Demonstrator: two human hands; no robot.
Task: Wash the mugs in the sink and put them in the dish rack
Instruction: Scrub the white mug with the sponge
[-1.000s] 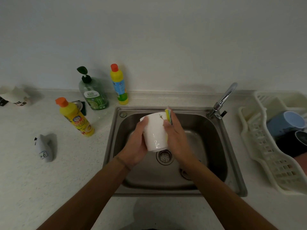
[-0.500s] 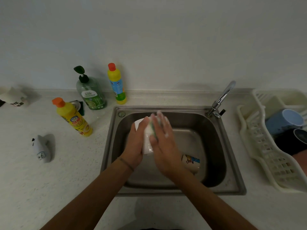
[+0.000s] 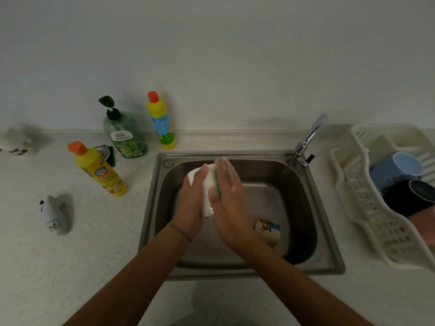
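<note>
Over the sink (image 3: 329, 262), the left hand (image 3: 191, 205) gripped the white mug (image 3: 207, 203) while the flat, soapy right hand (image 3: 229, 208) pressed a sponge (image 3: 215, 182) against it; slippery suds could let it drop onto the cartoon mug (image 3: 268, 231).

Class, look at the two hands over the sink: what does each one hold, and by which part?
The left hand grips the white mug round its side. The right hand presses a sponge flat against the mug's other side.

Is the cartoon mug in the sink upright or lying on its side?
On its side. The cartoon mug lies on the sink floor, its printed wall facing up, right of the right hand.
</note>
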